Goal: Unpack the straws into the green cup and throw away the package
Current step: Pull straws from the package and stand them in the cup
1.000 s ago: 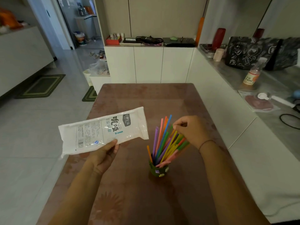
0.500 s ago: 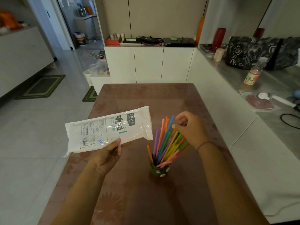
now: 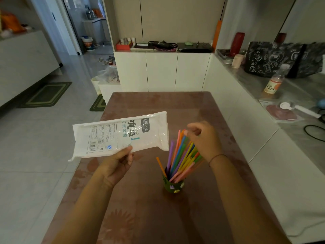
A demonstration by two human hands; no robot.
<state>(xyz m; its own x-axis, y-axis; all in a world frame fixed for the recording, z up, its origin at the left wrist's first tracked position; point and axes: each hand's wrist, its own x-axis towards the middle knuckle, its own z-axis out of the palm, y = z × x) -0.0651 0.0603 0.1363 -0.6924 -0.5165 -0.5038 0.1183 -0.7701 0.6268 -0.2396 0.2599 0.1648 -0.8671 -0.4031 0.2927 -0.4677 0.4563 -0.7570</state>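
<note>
A small green cup (image 3: 173,186) stands on the brown table (image 3: 158,106), right of centre. A fan of coloured straws (image 3: 177,155) sticks out of it and leans to the right. My right hand (image 3: 205,140) hovers at the straw tops, its fingers loosely curled and apart, one fingertip touching the orange and pink tips. My left hand (image 3: 114,166) pinches the lower edge of the flat white straw package (image 3: 119,136) and holds it level above the table's left edge, left of the straws. The package looks flat.
White cabinets line the far wall. On the right, a grey counter carries an orange-labelled bottle (image 3: 273,83), a black patterned bag (image 3: 274,57) and a cable. A white bin with a plastic bag (image 3: 107,76) stands on the tiled floor beyond the table's far left corner.
My left hand has carried the package to the right and a little up, closer to the straws. My right hand has loosened off the straws and risen to their tips.
</note>
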